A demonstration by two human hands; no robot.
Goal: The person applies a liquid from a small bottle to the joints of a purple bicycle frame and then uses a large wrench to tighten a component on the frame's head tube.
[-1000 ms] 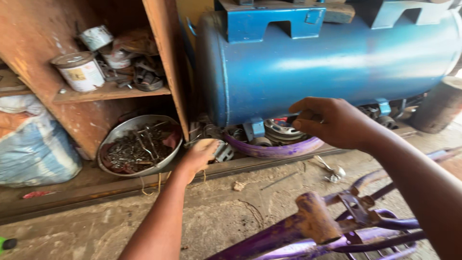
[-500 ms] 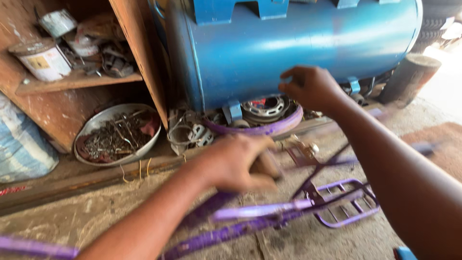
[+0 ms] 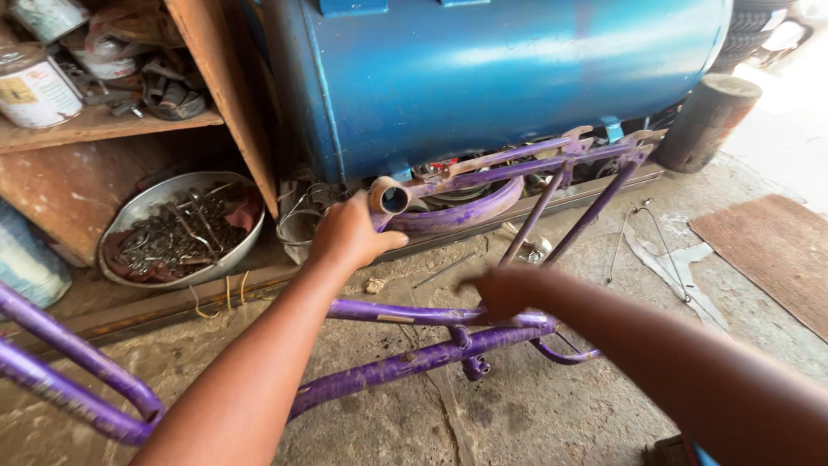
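A purple bicycle frame (image 3: 405, 362) lies across the concrete floor, its rear stays raised toward a big blue tank (image 3: 509, 78). My left hand (image 3: 349, 233) grips the frame's open tube end (image 3: 390, 200). My right hand (image 3: 504, 292), blurred, rests on or just over the frame's lower tubes near the bottom bracket; its grip is not clear. A purple rim (image 3: 457, 211) lies under the tank behind the frame.
A metal bowl of chain and scrap parts (image 3: 177, 233) sits under a wooden shelf (image 3: 103, 125) holding tins (image 3: 34, 86). A wire basket (image 3: 300, 224) stands beside the tank. A log stump (image 3: 707, 121) and a brown mat (image 3: 776, 250) are at the right.
The frame has been turned and lifted so its rear stays now point toward the tank. My left hand has moved up to the tube end; my right hand has dropped from the tank to the lower tubes.
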